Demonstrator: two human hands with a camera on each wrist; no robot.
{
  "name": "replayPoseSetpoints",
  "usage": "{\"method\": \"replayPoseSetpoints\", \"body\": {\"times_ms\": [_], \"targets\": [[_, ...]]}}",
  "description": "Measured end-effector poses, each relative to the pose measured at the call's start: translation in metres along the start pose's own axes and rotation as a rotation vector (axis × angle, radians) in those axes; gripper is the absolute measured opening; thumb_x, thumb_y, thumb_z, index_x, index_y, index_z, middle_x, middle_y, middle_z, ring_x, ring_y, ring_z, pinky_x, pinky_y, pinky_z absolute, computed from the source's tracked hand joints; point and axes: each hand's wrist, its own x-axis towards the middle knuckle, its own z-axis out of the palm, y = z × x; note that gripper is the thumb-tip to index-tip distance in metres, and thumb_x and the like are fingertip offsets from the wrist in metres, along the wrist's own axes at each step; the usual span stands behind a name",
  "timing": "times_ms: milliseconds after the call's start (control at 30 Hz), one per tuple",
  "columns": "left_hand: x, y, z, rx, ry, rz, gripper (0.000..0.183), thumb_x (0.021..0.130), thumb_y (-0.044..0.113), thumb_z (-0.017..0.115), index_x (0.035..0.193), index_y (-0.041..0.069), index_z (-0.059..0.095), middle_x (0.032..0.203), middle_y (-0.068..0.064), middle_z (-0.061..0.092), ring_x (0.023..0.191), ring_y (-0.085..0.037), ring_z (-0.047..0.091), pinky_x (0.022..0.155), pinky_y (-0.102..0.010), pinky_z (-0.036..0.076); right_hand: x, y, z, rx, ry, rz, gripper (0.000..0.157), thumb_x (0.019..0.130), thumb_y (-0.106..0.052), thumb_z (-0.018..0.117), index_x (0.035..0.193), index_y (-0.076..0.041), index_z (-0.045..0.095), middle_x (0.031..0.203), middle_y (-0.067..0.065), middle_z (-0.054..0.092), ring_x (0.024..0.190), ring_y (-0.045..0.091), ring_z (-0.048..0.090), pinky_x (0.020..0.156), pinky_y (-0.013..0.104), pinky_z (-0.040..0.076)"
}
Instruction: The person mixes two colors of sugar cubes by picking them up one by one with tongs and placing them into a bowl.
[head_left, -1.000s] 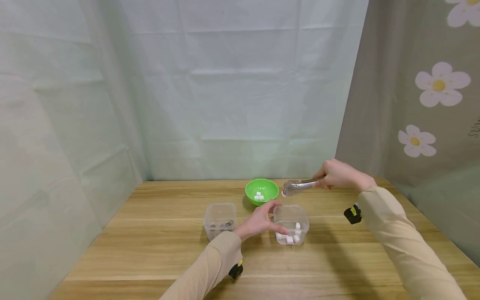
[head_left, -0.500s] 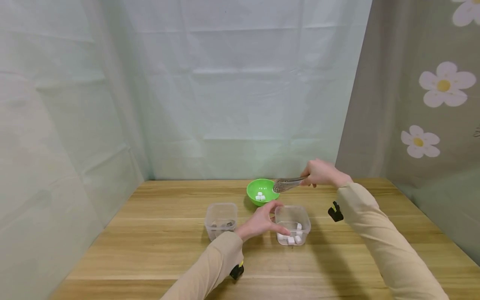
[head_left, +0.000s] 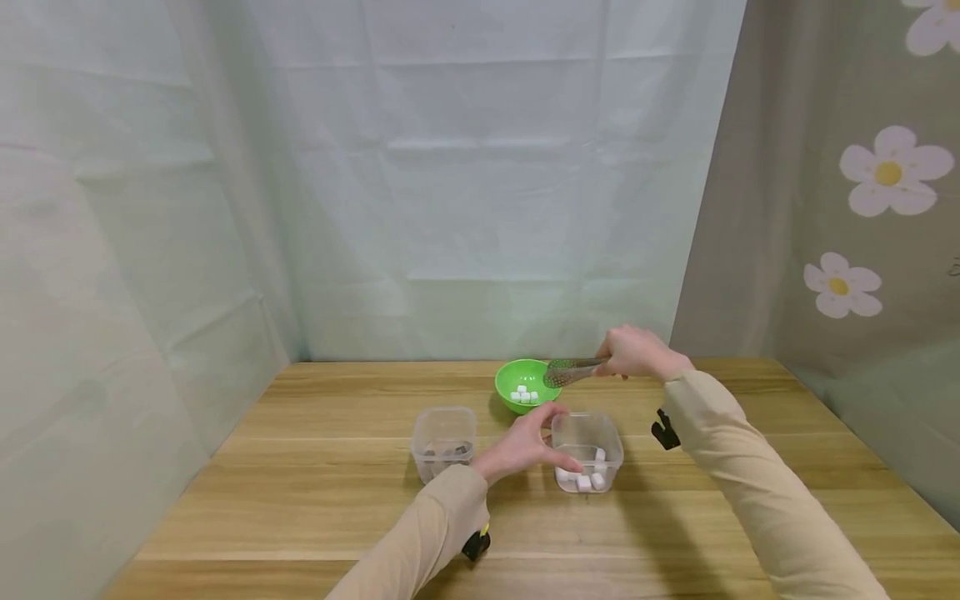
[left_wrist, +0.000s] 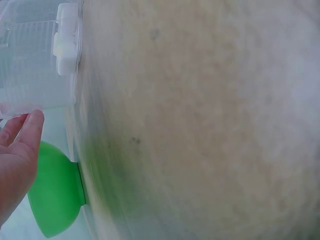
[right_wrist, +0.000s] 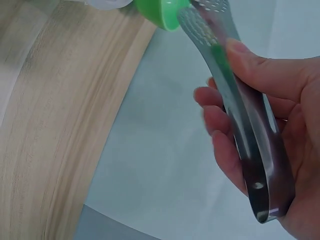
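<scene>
My right hand (head_left: 637, 352) grips metal tongs (right_wrist: 245, 125) with perforated ends, fingers and thumb curled round the handle. Those ends hang over the right side of a green bowl (head_left: 506, 387), slightly apart and with nothing seen between them. Several white cubes (head_left: 525, 398) lie in the bowl. With thumb and fingers spread to either side, my left hand (head_left: 521, 446) holds a clear plastic container (head_left: 617, 454) by its left wall. White cubes (head_left: 584, 483) sit at the bottom of this container. In the left wrist view, my left fingertips (left_wrist: 34, 117) touch its wall.
A second clear container (head_left: 442, 417), with dark pieces inside, stands left of my left hand. Everything rests on a wooden table (head_left: 300, 500). Pale cloth (head_left: 480, 208) hangs behind the table's back edge, and flowered cloth (head_left: 795, 208) hangs at the right.
My right hand has moved left, bringing the tongs over the bowl, and they have opened somewhat. One more white cube now lies in the bowl. My left hand keeps its hold.
</scene>
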Motion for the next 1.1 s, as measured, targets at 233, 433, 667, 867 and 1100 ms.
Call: {"method": "replayPoseSetpoints", "body": {"times_ms": [233, 433, 667, 867, 1100], "targets": [[0.001, -0.002, 0.001, 0.004, 0.006, 0.006, 0.080, 0.059, 0.031, 0.085, 0.126, 0.010, 0.047, 0.121, -0.002, 0.050, 0.108, -0.017, 0.045, 0.087, -0.033, 0.037, -0.010, 0.004, -0.003, 0.018, 0.032, -0.043, 0.031, 0.082, -0.028, 0.067, 0.099, -0.002, 0.068, 0.088, 0.011, 0.065, 0.070, 0.019, 0.058, 0.062, 0.037, 0.047], [0.000, -0.002, 0.001, 0.018, 0.011, -0.006, 0.084, 0.059, 0.032, 0.085, 0.128, 0.009, 0.045, 0.123, -0.002, 0.048, 0.108, -0.017, 0.045, 0.087, -0.034, 0.037, -0.023, 0.010, -0.005, 0.071, 0.036, -0.055, 0.025, 0.085, -0.026, 0.064, 0.075, -0.003, 0.061, 0.064, 0.004, 0.053, 0.051, 0.011, 0.044, 0.051, 0.029, 0.039], [0.000, -0.001, 0.001, 0.045, 0.014, -0.007, 0.086, 0.058, 0.034, 0.085, 0.129, 0.009, 0.045, 0.121, 0.005, 0.049, 0.106, -0.014, 0.045, 0.087, -0.032, 0.037, -0.046, 0.012, -0.011, -0.002, 0.065, -0.068, 0.036, 0.088, -0.020, 0.061, 0.059, -0.016, 0.040, 0.051, -0.006, 0.027, 0.046, 0.008, 0.020, 0.045, 0.026, 0.021], [-0.001, 0.000, 0.001, 0.046, 0.014, -0.013, 0.087, 0.058, 0.034, 0.085, 0.130, 0.009, 0.044, 0.123, 0.005, 0.047, 0.108, -0.015, 0.044, 0.088, -0.033, 0.037, -0.066, 0.010, -0.017, -0.053, 0.012, -0.058, 0.039, 0.089, -0.036, 0.055, 0.099, -0.001, 0.067, 0.087, 0.010, 0.065, 0.075, 0.023, 0.061, 0.066, 0.043, 0.047], [0.001, -0.003, 0.001, 0.048, 0.014, -0.007, 0.085, 0.057, 0.034, 0.085, 0.129, 0.010, 0.045, 0.122, 0.004, 0.048, 0.108, -0.015, 0.044, 0.088, -0.033, 0.036, -0.078, 0.009, -0.017, -0.065, 0.004, -0.042, 0.049, 0.083, -0.049, 0.058, 0.097, -0.004, 0.069, 0.079, 0.003, 0.064, 0.060, 0.009, 0.055, 0.060, 0.038, 0.047]]}}
